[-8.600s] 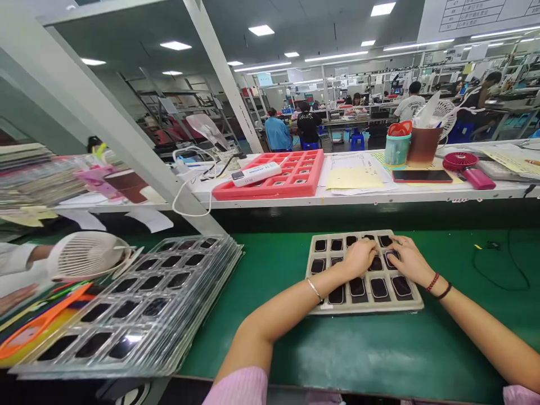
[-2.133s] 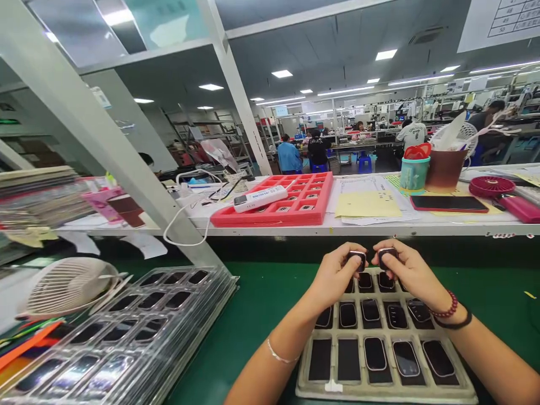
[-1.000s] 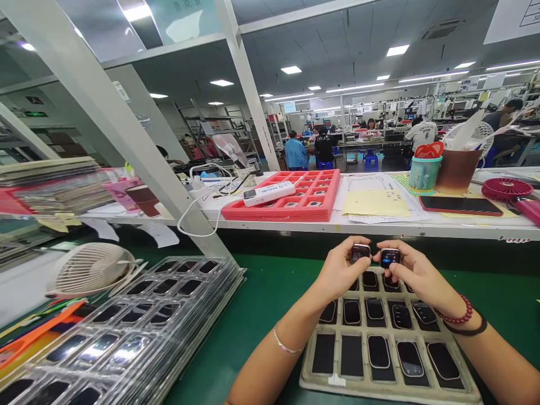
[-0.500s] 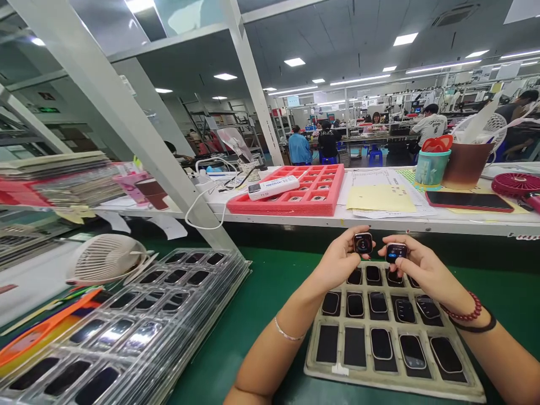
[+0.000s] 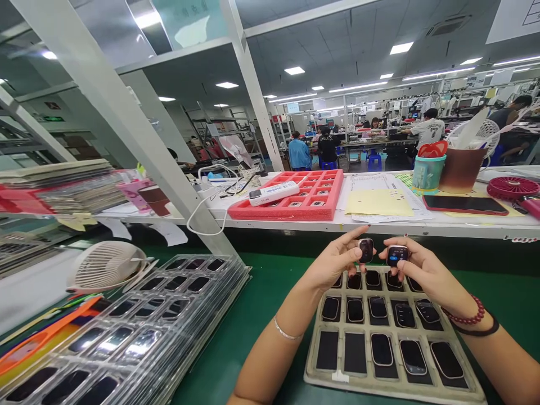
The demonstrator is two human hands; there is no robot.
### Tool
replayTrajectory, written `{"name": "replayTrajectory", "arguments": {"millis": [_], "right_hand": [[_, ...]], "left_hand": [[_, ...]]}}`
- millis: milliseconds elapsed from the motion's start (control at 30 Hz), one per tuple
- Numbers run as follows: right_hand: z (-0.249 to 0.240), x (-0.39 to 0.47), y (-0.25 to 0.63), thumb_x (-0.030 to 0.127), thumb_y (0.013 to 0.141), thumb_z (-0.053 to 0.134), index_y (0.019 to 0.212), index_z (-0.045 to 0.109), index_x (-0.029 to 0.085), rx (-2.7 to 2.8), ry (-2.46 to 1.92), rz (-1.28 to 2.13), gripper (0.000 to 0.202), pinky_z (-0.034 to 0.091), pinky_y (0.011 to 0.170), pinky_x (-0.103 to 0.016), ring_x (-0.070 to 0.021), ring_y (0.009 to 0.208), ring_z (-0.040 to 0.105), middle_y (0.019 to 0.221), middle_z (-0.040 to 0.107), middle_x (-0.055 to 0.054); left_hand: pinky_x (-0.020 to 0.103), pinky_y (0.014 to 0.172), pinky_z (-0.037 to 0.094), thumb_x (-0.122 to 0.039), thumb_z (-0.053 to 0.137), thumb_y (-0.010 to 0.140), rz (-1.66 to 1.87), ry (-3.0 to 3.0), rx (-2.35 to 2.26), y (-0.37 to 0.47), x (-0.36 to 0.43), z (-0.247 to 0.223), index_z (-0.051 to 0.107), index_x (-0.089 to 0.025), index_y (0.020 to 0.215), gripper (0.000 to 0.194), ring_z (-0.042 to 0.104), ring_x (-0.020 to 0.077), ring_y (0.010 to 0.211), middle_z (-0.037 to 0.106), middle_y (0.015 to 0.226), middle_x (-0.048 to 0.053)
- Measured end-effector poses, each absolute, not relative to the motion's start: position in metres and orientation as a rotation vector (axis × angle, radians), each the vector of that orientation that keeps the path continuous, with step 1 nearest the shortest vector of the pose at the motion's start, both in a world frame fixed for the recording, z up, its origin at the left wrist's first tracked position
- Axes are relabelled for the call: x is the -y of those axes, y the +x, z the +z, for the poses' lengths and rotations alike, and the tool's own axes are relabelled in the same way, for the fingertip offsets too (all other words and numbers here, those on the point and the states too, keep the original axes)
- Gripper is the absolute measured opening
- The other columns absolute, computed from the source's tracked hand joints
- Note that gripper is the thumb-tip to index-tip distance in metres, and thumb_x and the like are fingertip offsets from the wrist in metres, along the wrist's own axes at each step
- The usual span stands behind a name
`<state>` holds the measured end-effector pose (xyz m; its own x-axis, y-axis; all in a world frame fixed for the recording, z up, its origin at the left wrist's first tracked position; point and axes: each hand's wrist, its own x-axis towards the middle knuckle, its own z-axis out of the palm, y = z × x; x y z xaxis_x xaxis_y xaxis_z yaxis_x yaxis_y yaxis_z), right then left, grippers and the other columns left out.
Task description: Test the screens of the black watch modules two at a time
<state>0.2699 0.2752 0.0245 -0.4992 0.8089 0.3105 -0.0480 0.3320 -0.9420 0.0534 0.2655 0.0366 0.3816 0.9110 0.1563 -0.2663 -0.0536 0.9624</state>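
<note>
Over the tray's (image 5: 367, 381) far part, the left hand (image 5: 343, 259) pinched one watch (image 5: 366, 251), index raised; the right hand (image 5: 426, 267) was curled snugly round a second watch (image 5: 395, 255), thumb overlapping its screen; gripping rims alone seemed best.

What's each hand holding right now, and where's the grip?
The left hand holds a watch by its left side; the right hand holds another watch by its right side.

Head camera, one: faces forward and down over the desk (image 5: 257, 298); left hand (image 5: 335, 263) and right hand (image 5: 428, 273) near, ceiling lights (image 5: 294, 70) far.
</note>
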Motion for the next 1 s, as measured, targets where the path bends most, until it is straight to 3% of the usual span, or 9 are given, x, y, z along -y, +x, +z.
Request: {"name": "replayTrajectory", "arguments": {"millis": [100, 333, 567, 700, 800, 867, 1000], "right_hand": [[0.024, -0.275, 0.269, 0.025, 0.087, 0.052, 0.12, 0.048, 0.02, 1.756, -0.676, 1.298, 0.033, 0.049, 0.059, -0.028, -0.0159, 0.072, 0.057, 0.107, 0.059, -0.009], [0.019, -0.276, 0.266, 0.023, 0.086, 0.052, 0.119, 0.048, 0.02, 1.77, -0.668, 1.283, 0.034, 0.049, 0.058, -0.026, -0.0149, 0.071, 0.057, 0.105, 0.059, -0.007], [0.017, -0.276, 0.266, 0.022, 0.087, 0.05, 0.121, 0.047, 0.021, 1.799, -0.683, 1.276, 0.034, 0.049, 0.061, -0.026, -0.0158, 0.075, 0.059, 0.108, 0.058, -0.007], [0.018, -0.276, 0.266, 0.022, 0.087, 0.05, 0.12, 0.047, 0.021, 1.808, -0.691, 1.27, 0.033, 0.048, 0.062, -0.026, -0.0154, 0.075, 0.057, 0.109, 0.058, -0.007], [0.018, -0.276, 0.267, 0.023, 0.088, 0.05, 0.12, 0.047, 0.021, 1.805, -0.694, 1.267, 0.032, 0.048, 0.062, -0.026, -0.015, 0.075, 0.057, 0.109, 0.058, -0.007], [0.018, -0.277, 0.267, 0.022, 0.089, 0.05, 0.12, 0.047, 0.021, 1.808, -0.694, 1.263, 0.032, 0.048, 0.062, -0.026, -0.0148, 0.074, 0.057, 0.109, 0.058, -0.007], [0.018, -0.277, 0.267, 0.021, 0.088, 0.05, 0.121, 0.047, 0.021, 1.812, -0.686, 1.263, 0.032, 0.048, 0.063, -0.026, -0.0145, 0.075, 0.057, 0.11, 0.057, -0.007]], "left_hand": [[0.014, 0.042, 0.038, -0.035, 0.074, 0.073, 1.074, 1.224, -0.648, 0.054, -0.267, 0.036, 0.045, -0.021, 0.131, 0.067, 0.059, 0.0094, 0.058, 0.062, 0.097, 0.008], [0.019, 0.054, 0.049, -0.034, 0.068, 0.077, 1.054, 1.269, -0.731, 0.055, -0.267, 0.035, 0.053, -0.016, 0.122, 0.051, 0.064, 0.0196, 0.082, 0.059, 0.106, 0.013], [0.018, 0.048, 0.041, -0.046, 0.058, 0.082, 1.119, 1.407, -0.894, 0.061, -0.269, 0.031, 0.059, -0.011, 0.108, 0.044, 0.062, 0.0141, 0.062, 0.064, 0.087, 0.01], [0.017, 0.048, 0.039, -0.023, 0.057, 0.079, 1.14, 1.517, -0.957, 0.064, -0.27, 0.027, 0.057, -0.013, 0.111, 0.034, 0.062, 0.0137, 0.068, 0.065, 0.095, 0.01], [0.023, 0.067, 0.048, -0.006, 0.054, 0.071, 1.173, 1.571, -0.945, 0.065, -0.268, 0.026, 0.053, -0.015, 0.116, 0.046, 0.061, 0.0146, 0.078, 0.063, 0.102, 0.009], [0.028, 0.078, 0.049, -0.005, 0.055, 0.07, 1.183, 1.606, -0.961, 0.065, -0.267, 0.026, 0.053, -0.015, 0.115, 0.047, 0.061, 0.016, 0.083, 0.063, 0.102, 0.008], [0.027, 0.075, 0.048, -0.013, 0.063, 0.071, 1.199, 1.624, -0.996, 0.067, -0.264, 0.026, 0.053, -0.015, 0.114, 0.045, 0.06, 0.0191, 0.088, 0.063, 0.099, 0.009]]}}
